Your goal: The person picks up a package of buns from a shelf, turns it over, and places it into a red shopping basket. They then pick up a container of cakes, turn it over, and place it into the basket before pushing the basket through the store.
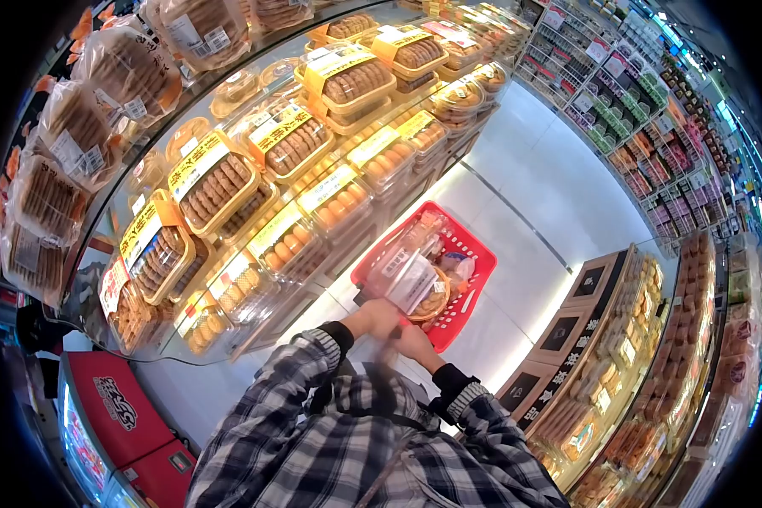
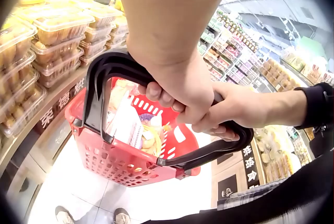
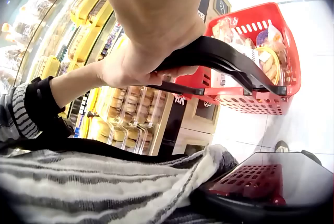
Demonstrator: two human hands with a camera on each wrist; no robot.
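Both hands grip the black handle (image 2: 99, 88) of a red plastic shopping basket (image 2: 120, 164), close beside each other. My left hand (image 2: 175, 80) curls its fingers round the bar, and my right hand (image 2: 232, 106) holds it just to the right. In the head view the left hand (image 1: 372, 318) and right hand (image 1: 413, 342) meet over the basket's near end. Inside the basket (image 1: 474, 317) lie a pack with a white label (image 1: 408, 279), a round clear tub with a yellow rim (image 3: 268, 66) and a bag with blue-purple print (image 1: 457, 261).
A lit counter on the left holds boxed cookies (image 1: 220, 190) and clear boxes of small round cakes (image 1: 339, 199). Bagged flat pastries (image 1: 135, 76) line its upper edge. Another pastry shelf (image 1: 605, 372) flanks the right. Pale tiled floor (image 1: 529, 178) runs between, toward racks (image 1: 626, 102) beyond.
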